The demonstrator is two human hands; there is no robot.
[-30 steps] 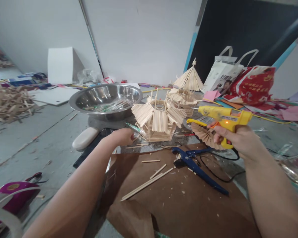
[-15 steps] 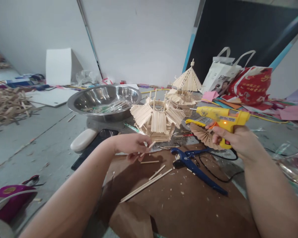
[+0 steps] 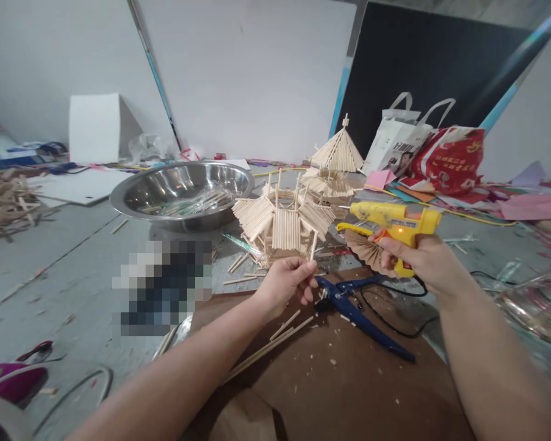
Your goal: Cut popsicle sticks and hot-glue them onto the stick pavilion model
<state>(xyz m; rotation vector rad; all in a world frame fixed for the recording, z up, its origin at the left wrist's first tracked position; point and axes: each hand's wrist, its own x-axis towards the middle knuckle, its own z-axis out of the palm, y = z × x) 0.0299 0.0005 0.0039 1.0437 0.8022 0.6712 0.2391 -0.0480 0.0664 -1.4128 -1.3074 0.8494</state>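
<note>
Between thumb and fingers, my left hand [image 3: 290, 283] pinches a short wooden stick [image 3: 313, 246], held nearly upright. It is in front of the right side of a pavilion model [image 3: 287, 226] built from wooden sticks; I cannot tell whether stick and model touch. My right hand [image 3: 425, 257] is closed around a yellow hot glue gun [image 3: 390, 220] with its light on and its nozzle pointing left. Below the glue gun lies a blue-handled cutter [image 3: 365, 324]. Several loose sticks [image 3: 275, 346] rest on the brown sheet [image 3: 349, 392]. A pleated brown paper fan [image 3: 365, 250] is behind my right fingers.
A steel basin [image 3: 183, 193] holding plastic-wrapped sticks stands at the back left. Behind the model is a second one with a pointed roof [image 3: 342, 150]. Bags [image 3: 450, 159] and coloured paper lie at the back right. The gun's black cord [image 3: 395, 331] curls beside the cutter.
My left hand has moved right and turned the stick from slanted to nearly upright beside the model. My right hand still holds the glue gun. The whole view has shifted slightly.
</note>
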